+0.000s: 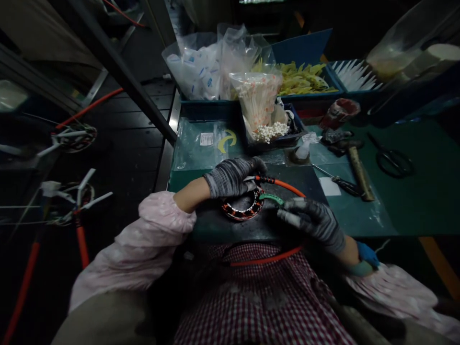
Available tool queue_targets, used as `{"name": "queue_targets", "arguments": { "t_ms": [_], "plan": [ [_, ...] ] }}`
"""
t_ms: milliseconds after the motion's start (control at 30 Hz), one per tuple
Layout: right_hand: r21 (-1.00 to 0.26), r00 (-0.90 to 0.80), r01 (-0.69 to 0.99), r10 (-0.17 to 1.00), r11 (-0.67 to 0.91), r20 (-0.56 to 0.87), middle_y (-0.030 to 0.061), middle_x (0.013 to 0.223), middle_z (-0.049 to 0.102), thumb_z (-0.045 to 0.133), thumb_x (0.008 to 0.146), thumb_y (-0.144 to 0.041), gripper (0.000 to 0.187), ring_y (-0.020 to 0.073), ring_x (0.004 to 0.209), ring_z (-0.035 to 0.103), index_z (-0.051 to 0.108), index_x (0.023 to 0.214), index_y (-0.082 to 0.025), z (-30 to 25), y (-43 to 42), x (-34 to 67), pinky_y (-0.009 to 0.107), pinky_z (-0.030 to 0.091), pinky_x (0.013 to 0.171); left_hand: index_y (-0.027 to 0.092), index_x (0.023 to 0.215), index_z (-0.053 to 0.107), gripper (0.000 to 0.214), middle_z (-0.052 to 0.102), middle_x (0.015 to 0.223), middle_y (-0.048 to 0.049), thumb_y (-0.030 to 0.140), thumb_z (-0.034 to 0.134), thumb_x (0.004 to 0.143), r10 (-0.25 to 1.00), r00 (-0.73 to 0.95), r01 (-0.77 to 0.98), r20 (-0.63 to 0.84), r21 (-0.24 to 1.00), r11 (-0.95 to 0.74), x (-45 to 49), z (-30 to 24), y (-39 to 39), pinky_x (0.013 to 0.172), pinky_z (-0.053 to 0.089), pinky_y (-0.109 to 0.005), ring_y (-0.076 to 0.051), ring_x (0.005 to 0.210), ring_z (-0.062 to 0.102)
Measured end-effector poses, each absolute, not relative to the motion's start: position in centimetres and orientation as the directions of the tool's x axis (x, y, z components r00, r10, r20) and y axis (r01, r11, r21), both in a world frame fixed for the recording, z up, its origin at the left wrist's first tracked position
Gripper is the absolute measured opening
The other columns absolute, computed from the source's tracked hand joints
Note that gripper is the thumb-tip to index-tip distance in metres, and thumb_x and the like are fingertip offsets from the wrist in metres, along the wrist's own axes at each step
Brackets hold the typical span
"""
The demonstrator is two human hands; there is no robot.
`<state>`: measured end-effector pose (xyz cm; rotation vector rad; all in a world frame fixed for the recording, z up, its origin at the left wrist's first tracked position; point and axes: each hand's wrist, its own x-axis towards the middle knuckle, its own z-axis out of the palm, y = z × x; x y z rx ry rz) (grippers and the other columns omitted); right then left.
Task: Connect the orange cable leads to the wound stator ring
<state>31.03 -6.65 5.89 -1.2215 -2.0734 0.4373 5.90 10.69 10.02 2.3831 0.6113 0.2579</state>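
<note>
A round wound coil ring [241, 209] with copper and dark windings lies on the dark mat [215, 225] in front of me. My left hand [233, 176], in a grey knit glove, is curled over the ring's top edge and closed on an orange sleeved wire [287, 186] that leads off to the right. My right hand [312, 220], also gloved, is closed on a green tool [272, 198] whose tip touches the ring's right side. A second stretch of orange wire [266, 259] crosses my checked apron.
A hammer [359, 171], a screwdriver [339, 180] and scissors [391, 160] lie on the green table at the right. Behind are a tray with a bag of white-tipped sticks [260, 103], blue bins of yellow sleeves [302, 77] and plastic bags [197, 67]. More wired coils [74, 136] sit at the left.
</note>
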Motion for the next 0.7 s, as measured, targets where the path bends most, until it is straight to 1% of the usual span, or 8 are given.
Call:
{"name": "queue_targets", "arguments": {
  "t_ms": [67, 133, 200, 267, 367, 500, 600, 700],
  "plan": [
    [-0.435, -0.442, 0.619, 0.748, 0.654, 0.495, 0.0032, 0.108, 0.085, 0.062, 0.109, -0.018, 0.029, 0.0210, 0.102, 0.083, 0.081, 0.128, -0.030, 6.0, -6.7, 30.7, 0.033, 0.071, 0.090, 0.024, 0.131, 0.066, 0.036, 0.081, 0.119, -0.0033, 0.018, 0.065, 0.095, 0.521, 0.853, 0.412, 0.009, 0.602, -0.684, 5.9, 9.9, 10.3, 0.097, 0.063, -0.035, -0.021, 0.103, 0.078],
    [-0.274, -0.516, 0.603, 0.628, 0.750, 0.583, 0.0045, 0.110, 0.086, 0.062, 0.105, -0.009, 0.037, 0.0209, 0.105, 0.082, 0.078, 0.134, -0.026, 5.9, -6.9, 29.7, 0.033, 0.070, 0.094, 0.024, 0.132, 0.067, 0.034, 0.082, 0.117, -0.0034, 0.021, 0.063, 0.098, 0.574, 0.819, 0.467, 0.024, 0.554, -0.689, 6.0, 9.5, 9.9, 0.094, 0.063, -0.035, -0.021, 0.100, 0.078],
    [-0.249, -0.503, 0.606, 0.606, 0.756, 0.617, 0.0066, 0.111, 0.086, 0.064, 0.104, -0.007, 0.036, 0.0210, 0.106, 0.082, 0.077, 0.134, -0.022, 5.5, -6.9, 28.4, 0.031, 0.070, 0.093, 0.023, 0.131, 0.068, 0.032, 0.083, 0.115, -0.0042, 0.024, 0.062, 0.100, 0.638, 0.768, 0.522, 0.064, 0.515, -0.680, 6.0, 9.0, 9.4, 0.092, 0.064, -0.035, -0.021, 0.097, 0.079],
    [-0.327, -0.437, 0.600, 0.641, 0.730, 0.631, 0.0064, 0.112, 0.085, 0.066, 0.104, -0.009, 0.036, 0.0208, 0.105, 0.082, 0.077, 0.135, -0.024, 4.9, -6.9, 27.1, 0.030, 0.071, 0.091, 0.022, 0.131, 0.069, 0.031, 0.083, 0.113, -0.0055, 0.027, 0.062, 0.101, 0.689, 0.719, 0.562, 0.096, 0.503, -0.657, 5.9, 8.6, 8.9, 0.089, 0.065, -0.034, -0.021, 0.094, 0.080],
    [-0.501, -0.323, 0.540, 0.716, 0.676, 0.618, 0.0036, 0.112, 0.085, 0.066, 0.106, -0.014, 0.036, 0.0207, 0.104, 0.083, 0.076, 0.136, -0.032, 4.2, -6.8, 25.7, 0.033, 0.072, 0.091, 0.021, 0.136, 0.067, 0.037, 0.083, 0.117, -0.0078, 0.029, 0.062, 0.101, 0.724, 0.681, 0.569, 0.114, 0.540, -0.620, 5.8, 8.6, 8.1, 0.090, 0.066, -0.036, -0.023, 0.097, 0.081],
    [-0.785, -0.174, 0.392, 0.877, 0.479, 0.448, 0.0051, 0.110, 0.084, 0.063, 0.112, -0.031, 0.023, 0.0197, 0.099, 0.084, 0.076, 0.131, -0.028, 4.8, -6.6, 24.8, 0.031, 0.073, 0.087, 0.021, 0.140, 0.066, 0.038, 0.082, 0.121, -0.0074, 0.030, 0.059, 0.103, 0.748, 0.654, 0.563, 0.115, 0.587, -0.582, 5.7, 9.3, 7.9, 0.096, 0.066, -0.039, -0.023, 0.105, 0.080],
    [-0.875, -0.165, 0.310, 0.927, 0.373, 0.337, 0.0059, 0.112, 0.085, 0.062, 0.112, -0.035, 0.024, 0.0207, 0.099, 0.084, 0.076, 0.130, -0.028, 5.9, -6.4, 24.9, 0.032, 0.074, 0.087, 0.022, 0.134, 0.068, 0.032, 0.081, 0.121, -0.0043, 0.026, 0.060, 0.102, 0.642, 0.765, 0.474, 0.050, 0.632, -0.613, 5.4, 10.2, 9.5, 0.101, 0.064, -0.035, -0.020, 0.108, 0.079],
    [-0.881, -0.158, 0.295, 0.928, 0.370, 0.336, 0.0058, 0.117, 0.085, 0.065, 0.109, -0.030, 0.028, 0.0237, 0.102, 0.084, 0.076, 0.135, -0.031, 6.4, -6.3, 25.4, 0.037, 0.075, 0.086, 0.022, 0.135, 0.066, 0.036, 0.079, 0.125, -0.0045, 0.024, 0.064, 0.098, 0.413, 0.909, 0.325, -0.050, 0.705, -0.630, 5.1, 11.3, 11.9, 0.099, 0.063, -0.031, -0.019, 0.109, 0.078]
  ]
}}
